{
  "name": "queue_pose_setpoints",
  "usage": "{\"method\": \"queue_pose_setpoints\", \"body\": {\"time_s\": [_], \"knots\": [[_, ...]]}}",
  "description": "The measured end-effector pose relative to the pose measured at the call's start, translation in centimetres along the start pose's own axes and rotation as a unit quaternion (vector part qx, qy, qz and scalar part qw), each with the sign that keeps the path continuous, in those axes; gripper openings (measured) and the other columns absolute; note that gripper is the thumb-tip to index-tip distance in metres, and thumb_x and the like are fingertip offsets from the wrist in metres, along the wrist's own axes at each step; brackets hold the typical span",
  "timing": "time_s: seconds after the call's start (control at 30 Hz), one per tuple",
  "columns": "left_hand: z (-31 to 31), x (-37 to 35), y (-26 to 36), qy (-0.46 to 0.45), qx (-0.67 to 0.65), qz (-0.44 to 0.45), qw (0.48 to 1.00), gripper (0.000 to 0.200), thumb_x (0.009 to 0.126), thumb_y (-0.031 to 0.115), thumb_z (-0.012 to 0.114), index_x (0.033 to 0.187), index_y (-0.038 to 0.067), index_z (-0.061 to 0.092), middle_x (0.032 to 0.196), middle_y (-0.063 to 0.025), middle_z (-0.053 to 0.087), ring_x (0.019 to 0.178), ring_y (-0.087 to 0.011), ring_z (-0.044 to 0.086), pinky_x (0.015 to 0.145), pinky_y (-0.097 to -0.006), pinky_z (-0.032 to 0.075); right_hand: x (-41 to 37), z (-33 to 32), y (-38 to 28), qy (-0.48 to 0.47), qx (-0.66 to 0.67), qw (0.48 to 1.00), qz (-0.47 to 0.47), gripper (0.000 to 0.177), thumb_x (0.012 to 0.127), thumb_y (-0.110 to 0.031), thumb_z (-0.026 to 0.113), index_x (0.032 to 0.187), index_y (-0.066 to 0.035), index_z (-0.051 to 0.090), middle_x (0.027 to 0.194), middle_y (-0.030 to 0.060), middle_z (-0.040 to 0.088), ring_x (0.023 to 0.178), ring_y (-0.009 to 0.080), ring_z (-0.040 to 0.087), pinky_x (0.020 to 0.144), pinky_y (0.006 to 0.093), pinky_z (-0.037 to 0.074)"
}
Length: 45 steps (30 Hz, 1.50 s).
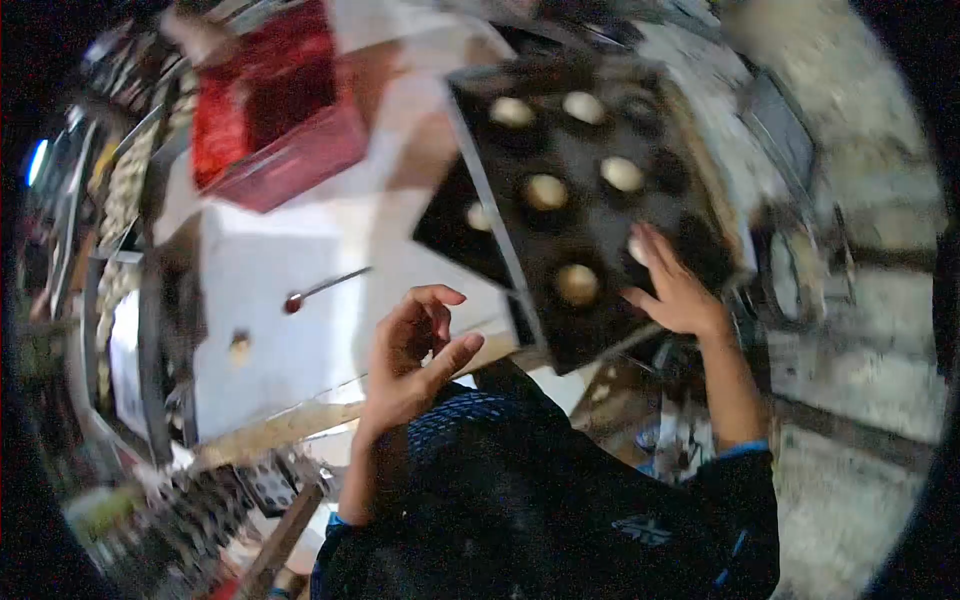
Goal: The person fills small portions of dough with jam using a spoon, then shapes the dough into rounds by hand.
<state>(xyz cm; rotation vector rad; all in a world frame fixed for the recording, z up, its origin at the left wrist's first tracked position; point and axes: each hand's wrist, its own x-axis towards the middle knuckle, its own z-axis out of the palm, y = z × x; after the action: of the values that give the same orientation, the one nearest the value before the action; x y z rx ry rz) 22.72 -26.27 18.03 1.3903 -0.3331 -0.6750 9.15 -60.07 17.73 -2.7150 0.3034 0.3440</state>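
Dark baking tray (590, 225) with pale dough balls (546, 191) in its round hollows sits tilted by the white table (270, 340). The right hand (672, 290) lies flat on it, fingers spread, gripping nothing, fingertips beside one ball. The left hand (415, 350) hovers above the table's edge, fingers loosely curled, empty as far as shows. A spoon (320, 290) and a red crate (275, 110) lie further left.

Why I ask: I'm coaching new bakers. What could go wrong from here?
The tray seems to overhang the white table at its near corner, with only the right hand on it, so it might tip. That hand's fingers lie against a dough ball and could dent it.
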Motion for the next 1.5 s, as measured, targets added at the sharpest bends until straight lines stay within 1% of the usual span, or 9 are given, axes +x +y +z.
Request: {"method": "queue_pose_setpoints", "body": {"time_s": [0.13,0.33,0.53,0.67,0.83,0.9,1.13,1.33,1.5], "knots": [[-7.3,-2.8,-1.6,0.110,-0.007,-0.029,0.994,0.027,0.083,0.004,0.072,0.107,0.006,0.059,0.075,0.0056,0.044,0.070,-0.0022,0.040,0.059,-0.0177,0.033,0.5,-0.4,0.2,-0.028,-0.061,0.998,0.005,0.069,0.093,-0.022,0.060,0.149,-0.006,0.024,0.158,0.0183,0.011,0.146,0.0343,0.010,0.118,0.0397,0.013],[-33.6,-8.9,5.8,0.341,0.263,0.336,0.838,0.018,0.079,0.002,0.068,0.097,0.003,0.068,0.087,-0.0080,0.066,0.075,-0.0168,0.061,0.064,-0.0285,0.048,0.6,-0.7,-10.6,0.499,0.024,0.866,-0.015,0.044,0.102,-0.029,0.042,0.139,-0.004,0.043,0.145,0.0146,0.039,0.131,0.0299,0.042,0.102,0.0429,0.042],[-70.0,-5.0,5.3,0.326,0.506,-0.122,0.789,0.036,0.091,0.040,0.058,0.105,0.009,0.070,0.087,-0.0186,0.068,0.076,-0.0301,0.063,0.072,-0.0391,0.051,5.0,2.8,-29.2,0.448,-0.046,0.883,-0.131,0.023,0.095,-0.013,0.053,0.106,0.006,0.061,0.114,0.0172,0.055,0.097,0.0271,0.058,0.085,0.0344,0.047],[-73.4,6.0,-1.5,0.570,0.473,-0.103,0.664,0.055,0.082,0.050,0.063,0.104,0.000,0.065,0.093,-0.0244,0.067,0.087,-0.0357,0.064,0.079,-0.0439,0.050,6.1,5.1,-37.9,0.373,0.023,0.910,-0.178,0.020,0.084,-0.011,0.060,0.097,0.004,0.062,0.101,0.0200,0.058,0.091,0.0339,0.060,0.081,0.0396,0.049],[-58.7,2.4,9.0,0.455,0.543,0.194,0.679,0.036,0.083,0.021,0.067,0.108,0.002,0.050,0.095,-0.0233,0.064,0.088,-0.0408,0.062,0.074,-0.0490,0.049,6.0,6.3,-41.5,0.330,0.066,0.912,-0.235,0.017,0.077,-0.009,0.064,0.091,0.001,0.063,0.089,0.0158,0.059,0.078,0.0302,0.060,0.072,0.0356,0.050],[-49.9,-1.9,13.2,0.306,0.336,0.268,0.849,0.046,0.081,0.008,0.070,0.118,0.005,0.044,0.088,-0.0115,0.067,0.078,-0.0216,0.065,0.067,-0.0324,0.050,6.4,7.7,-43.1,0.301,0.188,0.907,-0.225,0.021,0.082,-0.013,0.062,0.096,0.003,0.064,0.088,0.0141,0.060,0.078,0.0240,0.060,0.073,0.0328,0.049],[-25.0,-12.8,8.9,-0.042,0.358,0.291,0.886,0.097,0.076,0.016,0.073,0.149,-0.001,0.012,0.139,-0.0251,0.044,0.120,-0.0405,0.052,0.108,-0.0442,0.037,4.7,13.6,-44.4,0.130,0.572,0.793,-0.166,0.049,0.092,-0.041,0.062,0.119,-0.001,0.062,0.100,0.0098,0.064,0.081,0.0121,0.061,0.074,0.0284,0.051],[-12.5,-16.6,2.9,0.067,0.053,0.245,0.966,0.044,0.087,0.020,0.069,0.124,-0.002,0.058,0.108,-0.0164,0.057,0.098,-0.0207,0.057,0.081,-0.0307,0.050,-5.3,9.5,-37.5,0.287,0.223,0.873,-0.324,0.048,0.082,-0.031,0.073,0.122,-0.008,0.062,0.127,0.0204,0.056,0.110,0.0304,0.061,0.090,0.0364,0.051],[-1.7,-19.4,-0.6,0.134,0.181,0.323,0.919,0.035,0.088,0.012,0.065,0.120,0.000,0.063,0.102,-0.0149,0.059,0.093,-0.0226,0.055,0.083,-0.0314,0.045,-11.0,11.3,-31.3,0.340,0.423,0.820,-0.181,0.042,0.092,-0.038,0.057,0.110,0.000,0.064,0.103,0.0164,0.066,0.092,0.0246,0.066,0.080,0.0331,0.052]]}}
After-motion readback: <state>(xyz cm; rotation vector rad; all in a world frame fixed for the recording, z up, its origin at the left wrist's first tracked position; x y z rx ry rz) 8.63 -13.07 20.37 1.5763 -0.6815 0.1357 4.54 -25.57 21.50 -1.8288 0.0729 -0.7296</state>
